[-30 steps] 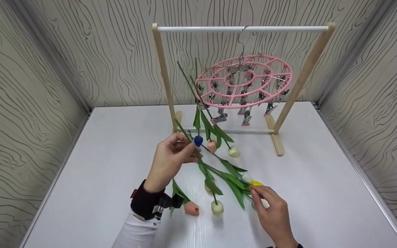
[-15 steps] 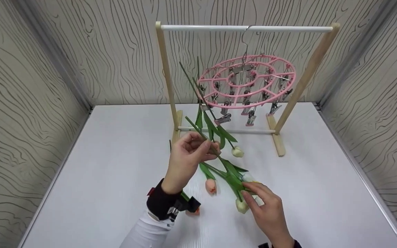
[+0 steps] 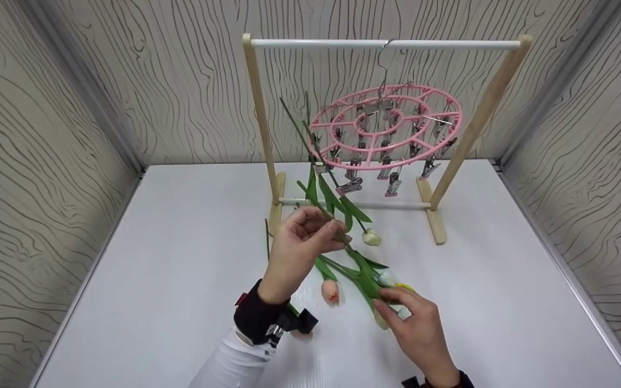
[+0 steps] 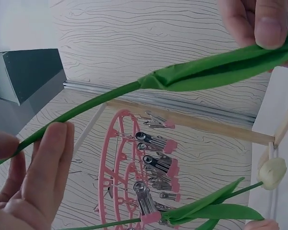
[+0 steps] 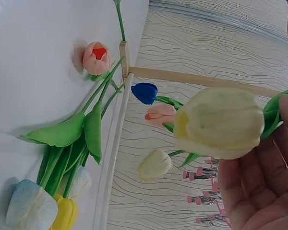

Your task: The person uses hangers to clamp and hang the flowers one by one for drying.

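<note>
A cream artificial tulip point(image 5: 221, 122) is held above the white table by both hands. My left hand point(image 3: 308, 234) pinches its green stem point(image 4: 93, 100) between thumb and fingers. Near the bloom, my right hand point(image 3: 415, 323) pinches its leaves point(image 4: 206, 72). Behind, a round pink clip hanger point(image 3: 368, 156) carries several metal clips with pink tips. Hanging heads-down at its left side are a second cream tulip point(image 3: 372, 237), a blue tulip point(image 5: 144, 93) and a peach tulip point(image 5: 161, 115). My left hand hides the blue and peach blooms in the head view.
The hanger hooks over the white bar point(image 3: 316, 43) of a wooden stand point(image 3: 485, 110). On the table point(image 3: 192, 242) lie a peach tulip point(image 3: 330, 291), a light blue tulip point(image 5: 32, 205), a yellow tulip point(image 5: 65, 212) and a whitish one point(image 5: 80, 183). Patterned walls enclose the table's back and sides.
My left hand has moved right and lifted the cream tulip by its stem. My right hand has shifted slightly left and now grips that tulip's leaves by the bloom.
</note>
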The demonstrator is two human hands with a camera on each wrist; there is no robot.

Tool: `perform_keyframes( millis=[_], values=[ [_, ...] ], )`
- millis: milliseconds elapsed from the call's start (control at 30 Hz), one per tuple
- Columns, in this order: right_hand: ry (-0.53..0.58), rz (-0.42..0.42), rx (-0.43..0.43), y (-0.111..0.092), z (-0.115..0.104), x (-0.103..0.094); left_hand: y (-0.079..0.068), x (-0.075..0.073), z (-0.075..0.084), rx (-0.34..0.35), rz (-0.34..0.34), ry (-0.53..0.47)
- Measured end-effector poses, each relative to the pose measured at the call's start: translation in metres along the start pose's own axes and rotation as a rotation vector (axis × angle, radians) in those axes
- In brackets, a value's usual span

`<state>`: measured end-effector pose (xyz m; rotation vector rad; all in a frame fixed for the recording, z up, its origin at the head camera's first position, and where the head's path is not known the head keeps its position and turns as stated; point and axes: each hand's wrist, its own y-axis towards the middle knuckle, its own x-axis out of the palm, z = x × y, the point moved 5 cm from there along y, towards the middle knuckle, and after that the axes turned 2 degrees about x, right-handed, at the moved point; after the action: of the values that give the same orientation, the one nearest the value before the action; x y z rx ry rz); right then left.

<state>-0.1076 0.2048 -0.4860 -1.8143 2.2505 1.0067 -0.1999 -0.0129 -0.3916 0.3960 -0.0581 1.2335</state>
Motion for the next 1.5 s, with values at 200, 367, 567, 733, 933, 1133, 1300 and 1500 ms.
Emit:
perform_keyframes(
  millis=[200,367,567,733,933,1133,1300,1500],
  values=[
    [0.005,-0.008,0.035,0.004,-0.002,-0.004,-0.001,0.003,-0.006,0.03,-0.067,0.272],
    [0.039,-0.023,0.031,0.007,-0.003,-0.007,-0.004,0.001,-0.012,0.029,-0.127,0.343],
    [0.038,-0.078,0.113,0.016,0.0,-0.012,-0.004,-0.001,-0.012,0.045,-0.154,0.342],
    [0.003,-0.004,0.058,0.052,0.001,-0.035,0.0,-0.001,-0.01,0.069,-0.152,0.346],
    [-0.067,-0.015,0.18,0.125,-0.001,-0.06,0.002,-0.001,-0.007,0.058,-0.123,0.356],
    [-0.085,-0.159,0.256,0.183,-0.003,-0.069,0.01,0.0,-0.004,0.05,-0.106,0.384],
    [-0.142,-0.279,0.272,0.208,-0.003,-0.067,0.02,0.0,-0.004,0.049,-0.098,0.385],
    [-0.183,-0.343,0.234,0.218,-0.008,-0.061,0.025,-0.002,-0.004,0.047,-0.085,0.373]
  ],
)
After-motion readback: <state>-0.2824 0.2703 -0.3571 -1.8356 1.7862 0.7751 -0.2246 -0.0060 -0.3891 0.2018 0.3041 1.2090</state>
